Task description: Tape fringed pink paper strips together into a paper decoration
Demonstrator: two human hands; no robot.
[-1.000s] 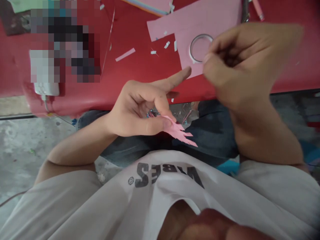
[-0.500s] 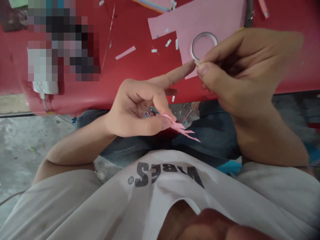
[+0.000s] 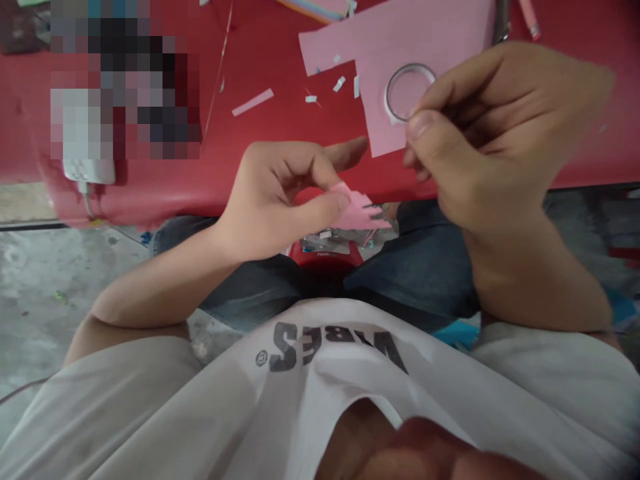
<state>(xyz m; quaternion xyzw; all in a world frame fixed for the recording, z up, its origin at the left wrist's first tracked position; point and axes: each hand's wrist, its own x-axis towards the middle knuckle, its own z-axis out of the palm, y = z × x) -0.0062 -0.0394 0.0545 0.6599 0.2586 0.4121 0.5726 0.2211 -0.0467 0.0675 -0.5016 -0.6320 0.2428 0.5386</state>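
Observation:
A small piece of pink paper point(image 3: 357, 212) with a fringed, finger-like cut edge is pinched between the thumb and index finger of my left hand point(image 3: 290, 203). That hand is over the table's near edge. To its right, my right hand point(image 3: 493, 137) grips a narrow roll of tape point(image 3: 388, 100) at its lower right rim, between thumb and index finger. The ring is thin and whitish, and pink shows through its middle. A gap separates the two hands.
A larger pink paper sheet point(image 3: 430, 37) lies on the red table point(image 3: 165, 190) behind the tape. White scraps point(image 3: 339, 84) and a pink strip point(image 3: 253, 102) are scattered nearby. A white power adapter point(image 3: 93, 170) with a cable sits at the left.
My left hand has drawn its extended finger away from the tape roll. The pink paper has risen and turned, showing its flat fringed face. My right hand has shifted slightly right with the roll.

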